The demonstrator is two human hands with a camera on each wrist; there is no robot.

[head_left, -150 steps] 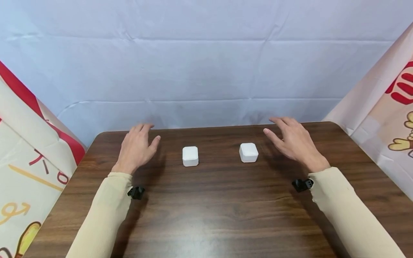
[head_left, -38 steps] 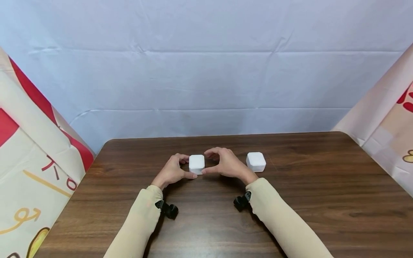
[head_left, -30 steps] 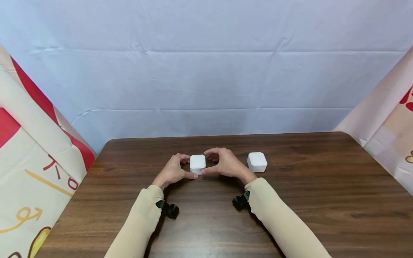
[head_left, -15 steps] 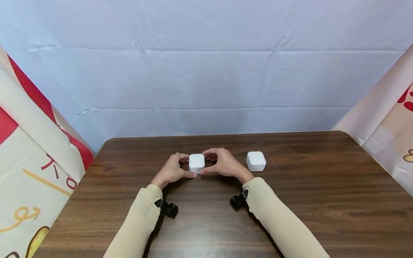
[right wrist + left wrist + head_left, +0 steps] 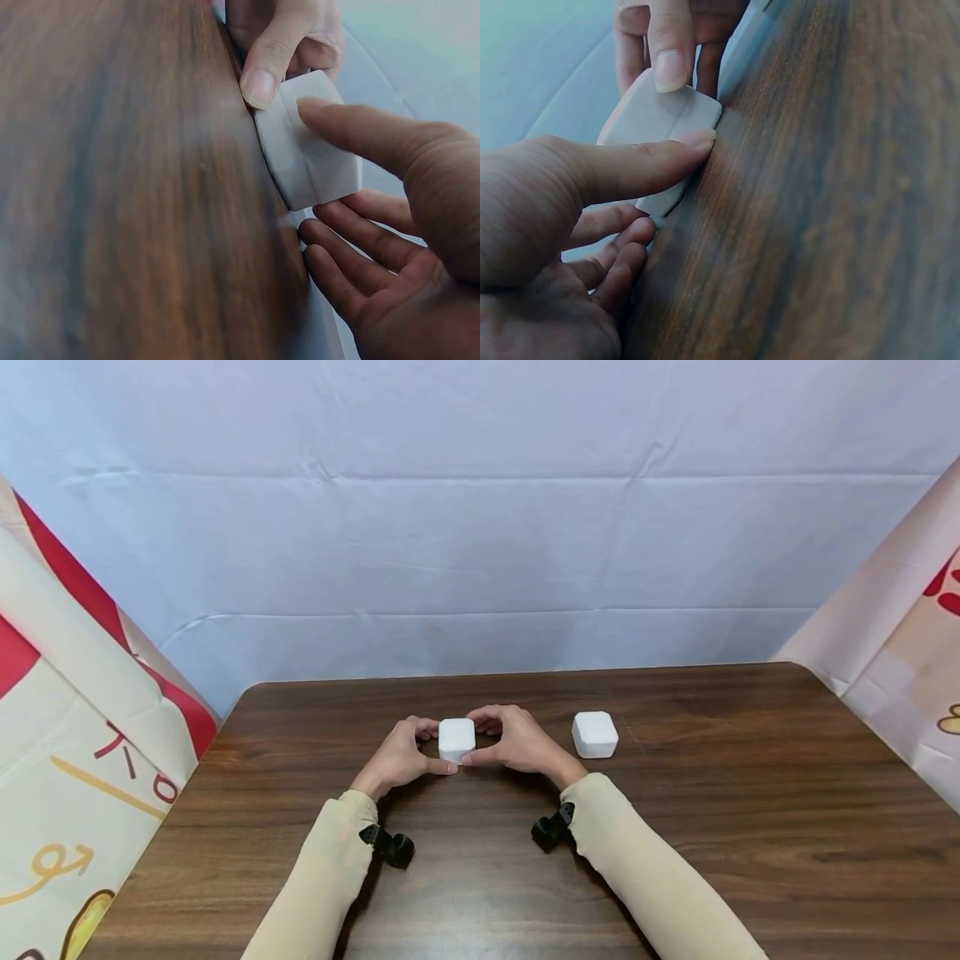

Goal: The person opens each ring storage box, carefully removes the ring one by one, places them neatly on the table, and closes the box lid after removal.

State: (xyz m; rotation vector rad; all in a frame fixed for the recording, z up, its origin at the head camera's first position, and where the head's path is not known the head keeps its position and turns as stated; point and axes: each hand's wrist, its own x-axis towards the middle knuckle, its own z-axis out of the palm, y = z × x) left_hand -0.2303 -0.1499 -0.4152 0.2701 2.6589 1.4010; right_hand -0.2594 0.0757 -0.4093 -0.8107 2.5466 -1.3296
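A small white box [image 5: 457, 737] with rounded corners sits between both hands on the brown table [image 5: 480, 877]. In the wrist views a thin seam runs across its side, like a lid line. My left hand [image 5: 397, 756] grips it from the left, its thumb [image 5: 656, 166] low on the near face by the table. From the right, my right hand [image 5: 525, 745] holds it too, with the thumb [image 5: 352, 127] higher up, above the seam, and the other fingers behind. A second white box [image 5: 595, 735], much alike, stands to the right of the right hand, untouched.
A pale cloth [image 5: 480, 543] hangs behind the table's far edge. Printed cloths drape at the left [image 5: 82, 710] and at the right [image 5: 922, 677]. A small black camera is strapped to each wrist.
Five seconds ago both hands were spread wide, outside the two boxes. They have come together round the left box. Lately the right hand shifted slightly left, its thumb moving further onto the box.
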